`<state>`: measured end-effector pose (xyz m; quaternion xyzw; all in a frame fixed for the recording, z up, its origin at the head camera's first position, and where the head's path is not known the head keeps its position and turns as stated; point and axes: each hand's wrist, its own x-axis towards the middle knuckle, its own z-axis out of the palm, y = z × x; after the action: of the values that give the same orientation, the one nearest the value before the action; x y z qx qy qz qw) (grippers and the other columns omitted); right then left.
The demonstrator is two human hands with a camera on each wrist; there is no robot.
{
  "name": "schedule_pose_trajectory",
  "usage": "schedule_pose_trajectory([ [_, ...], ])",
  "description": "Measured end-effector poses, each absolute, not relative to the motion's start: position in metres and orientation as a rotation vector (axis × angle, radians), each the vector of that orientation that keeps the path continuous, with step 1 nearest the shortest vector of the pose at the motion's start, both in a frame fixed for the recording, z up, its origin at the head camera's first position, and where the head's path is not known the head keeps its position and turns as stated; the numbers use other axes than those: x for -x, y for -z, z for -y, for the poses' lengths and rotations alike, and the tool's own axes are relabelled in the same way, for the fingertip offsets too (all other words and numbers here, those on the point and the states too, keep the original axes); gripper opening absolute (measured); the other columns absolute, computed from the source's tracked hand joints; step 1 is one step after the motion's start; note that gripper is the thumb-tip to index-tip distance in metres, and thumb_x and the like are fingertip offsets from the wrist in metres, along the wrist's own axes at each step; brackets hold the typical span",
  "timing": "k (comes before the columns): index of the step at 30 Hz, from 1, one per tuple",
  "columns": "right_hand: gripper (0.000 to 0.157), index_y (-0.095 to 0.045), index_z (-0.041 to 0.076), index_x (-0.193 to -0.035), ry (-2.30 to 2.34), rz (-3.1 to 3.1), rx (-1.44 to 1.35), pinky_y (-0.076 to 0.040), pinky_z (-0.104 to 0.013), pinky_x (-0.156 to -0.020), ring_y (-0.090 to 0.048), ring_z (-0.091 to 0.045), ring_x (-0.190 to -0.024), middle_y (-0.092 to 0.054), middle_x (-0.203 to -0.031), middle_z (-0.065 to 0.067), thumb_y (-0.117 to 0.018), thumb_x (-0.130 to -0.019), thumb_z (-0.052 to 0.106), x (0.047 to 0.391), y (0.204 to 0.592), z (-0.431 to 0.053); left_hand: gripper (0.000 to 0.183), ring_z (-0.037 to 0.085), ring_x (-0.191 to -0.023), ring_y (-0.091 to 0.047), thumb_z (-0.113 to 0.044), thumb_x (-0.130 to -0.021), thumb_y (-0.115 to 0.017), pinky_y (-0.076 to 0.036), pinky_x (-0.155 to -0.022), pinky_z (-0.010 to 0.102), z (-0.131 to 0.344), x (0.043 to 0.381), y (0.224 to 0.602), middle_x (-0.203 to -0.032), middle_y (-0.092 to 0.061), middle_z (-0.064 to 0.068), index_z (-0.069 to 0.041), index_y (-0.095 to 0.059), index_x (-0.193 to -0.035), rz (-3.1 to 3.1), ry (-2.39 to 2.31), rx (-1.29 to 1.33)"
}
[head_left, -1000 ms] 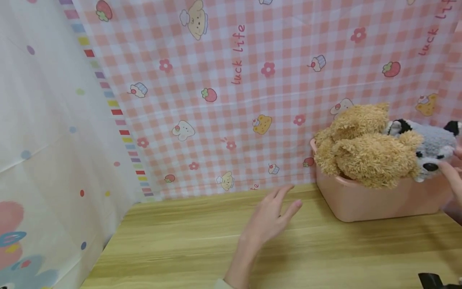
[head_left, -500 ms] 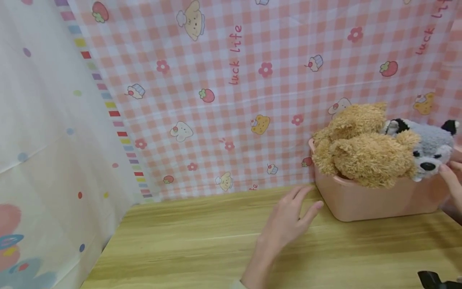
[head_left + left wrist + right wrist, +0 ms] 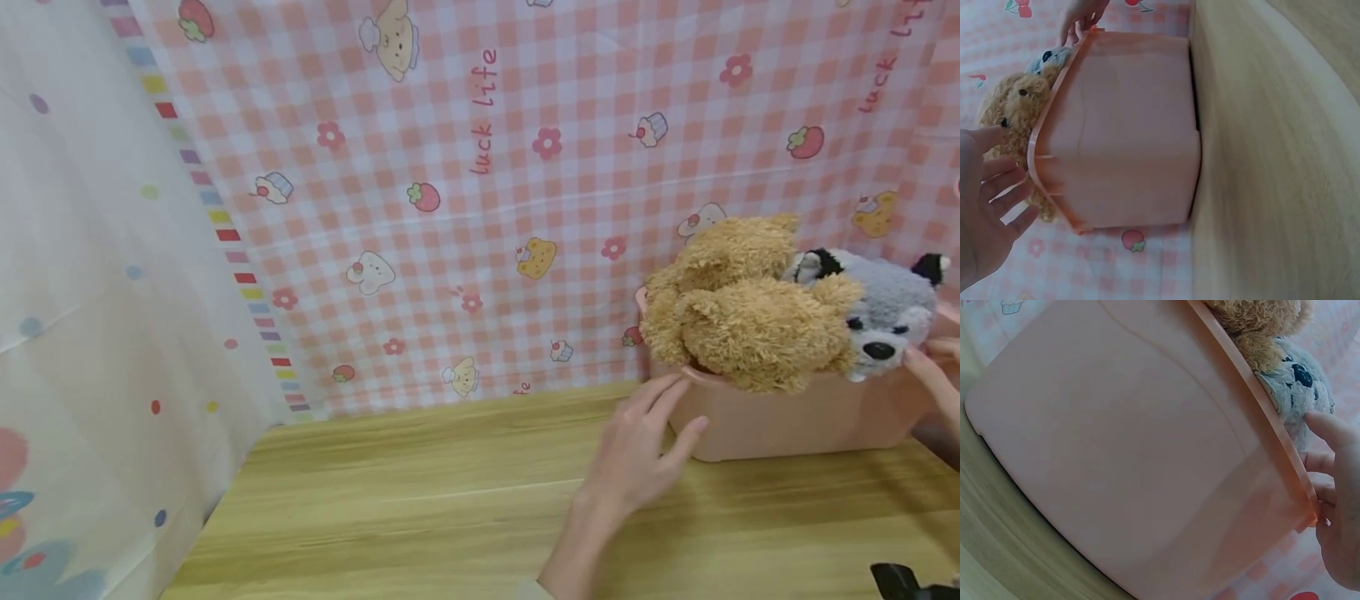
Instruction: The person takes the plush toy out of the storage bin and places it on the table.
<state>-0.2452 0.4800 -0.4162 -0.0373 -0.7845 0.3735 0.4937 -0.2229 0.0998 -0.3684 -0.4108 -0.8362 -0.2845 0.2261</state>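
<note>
A pink plastic storage bin (image 3: 802,421) stands at the right of the table, heaped past its rim. Curly tan plush (image 3: 765,333) fills its left side; a grey plush dog (image 3: 888,308) with black-and-white ears lies at its right. My left hand (image 3: 637,450) is at the bin's left front corner, fingers loosely spread and fingertips close to the rim. In the left wrist view, that hand (image 3: 988,206) overlaps the tan plush. My right hand (image 3: 1341,481) has its fingers bent around the bin's right rim, the thumb against the plush dog's muzzle.
Behind the bin hangs a pink checked cloth (image 3: 450,250) with cartoon prints. A white curtain (image 3: 82,333) with coloured dots hangs at the left. Wood-grain table (image 3: 375,508) surface spreads before the bin. Something black (image 3: 896,581) shows at the lower right edge.
My left hand has moved right and slightly up to the bin's left corner. My right hand stays at the right rim. The whole view has shifted slightly, so the scene sits further left.
</note>
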Motion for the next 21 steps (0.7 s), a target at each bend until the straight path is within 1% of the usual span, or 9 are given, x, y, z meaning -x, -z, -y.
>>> schedule_pose_trajectory([
  [2,0.011,-0.071,0.012,-0.105,-0.914,1.91,0.093,-0.027,-0.003,-0.087,-0.037,0.023,-0.093,-0.047,-0.097,0.038,-0.06,-0.101,0.014,0.243,0.413,-0.478,0.049,0.012,-0.142,-0.04,-0.035,-0.109,-0.041,-0.026,-0.117,0.023,-0.103,0.225,0.37,-0.153,-0.047,0.003,-0.008,-0.047,-0.149,2.289,0.762,1.142],
  [4,0.021,-0.064,0.036,-0.102,-0.945,1.907,0.051,-0.028,-0.002,-0.085,-0.04,0.021,-0.093,-0.051,-0.098,0.034,-0.061,-0.101,0.015,0.249,0.421,-0.489,0.05,0.012,-0.143,-0.037,-0.035,-0.109,-0.041,-0.026,-0.118,0.023,-0.106,0.226,0.372,-0.155,-0.045,0.002,-0.008,-0.046,-0.151,2.282,0.748,1.148],
  [8,0.026,-0.061,0.04,-0.101,-0.97,1.931,-0.022,-0.028,-0.001,-0.083,-0.041,0.019,-0.093,-0.047,-0.098,0.037,-0.06,-0.102,0.014,0.245,0.414,-0.487,0.051,0.01,-0.145,-0.033,-0.036,-0.109,-0.041,-0.027,-0.118,0.025,-0.113,0.227,0.374,-0.159,-0.039,0.001,-0.011,-0.043,-0.153,2.3,0.735,1.123],
  [11,0.015,-0.067,0.024,-0.101,-0.914,1.948,-0.104,-0.027,-0.003,-0.086,-0.04,0.018,-0.101,-0.048,-0.108,0.037,-0.058,-0.103,0.012,0.236,0.402,-0.476,0.051,0.011,-0.145,-0.033,-0.038,-0.109,-0.039,-0.028,-0.117,0.027,-0.119,0.227,0.374,-0.16,-0.037,0.001,-0.013,-0.042,-0.154,2.343,0.704,1.082],
  [12,0.02,-0.064,0.033,-0.103,-0.875,1.946,-0.124,-0.027,-0.002,-0.087,-0.039,0.018,-0.104,-0.048,-0.109,0.039,-0.058,-0.103,0.014,0.235,0.402,-0.476,0.051,0.012,-0.145,-0.034,-0.039,-0.109,-0.038,-0.029,-0.117,0.027,-0.121,0.227,0.374,-0.16,-0.037,0.001,-0.013,-0.042,-0.154,2.358,0.689,1.064],
  [14,0.013,-0.07,0.013,-0.101,-0.844,1.94,-0.177,-0.026,-0.004,-0.093,-0.04,0.015,-0.114,-0.05,-0.118,0.036,-0.058,-0.103,0.012,0.234,0.4,-0.476,0.05,0.012,-0.144,-0.035,-0.039,-0.109,-0.037,-0.03,-0.117,0.028,-0.124,0.227,0.374,-0.159,-0.037,0.0,-0.015,-0.043,-0.153,2.392,0.655,1.021],
  [18,0.029,-0.073,0.002,-0.106,-0.757,1.87,-0.354,-0.027,-0.009,-0.103,-0.041,0.009,-0.123,-0.052,-0.122,0.03,-0.055,-0.105,0.025,0.246,0.413,-0.494,0.048,0.012,-0.141,-0.039,-0.039,-0.109,-0.038,-0.035,-0.114,0.028,-0.129,0.226,0.375,-0.158,-0.037,-0.002,-0.018,-0.044,-0.152,2.425,0.561,0.939],
  [19,0.037,-0.07,-0.007,-0.108,-0.725,1.85,-0.425,-0.028,-0.011,-0.105,-0.041,0.007,-0.125,-0.054,-0.125,0.024,-0.054,-0.106,0.026,0.247,0.415,-0.497,0.048,0.012,-0.14,-0.04,-0.039,-0.109,-0.039,-0.036,-0.113,0.027,-0.13,0.227,0.375,-0.158,-0.037,-0.002,-0.018,-0.044,-0.152,2.426,0.534,0.922],
  [21,0.043,-0.071,-0.004,-0.114,-0.603,1.798,-0.6,-0.03,-0.016,-0.107,-0.046,-0.002,-0.123,-0.062,-0.119,0.007,-0.048,-0.107,0.031,0.246,0.413,-0.498,0.047,0.012,-0.137,-0.044,-0.039,-0.108,-0.04,-0.04,-0.109,0.027,-0.133,0.227,0.376,-0.157,-0.038,-0.003,-0.018,-0.045,-0.15,2.422,0.483,0.891],
])
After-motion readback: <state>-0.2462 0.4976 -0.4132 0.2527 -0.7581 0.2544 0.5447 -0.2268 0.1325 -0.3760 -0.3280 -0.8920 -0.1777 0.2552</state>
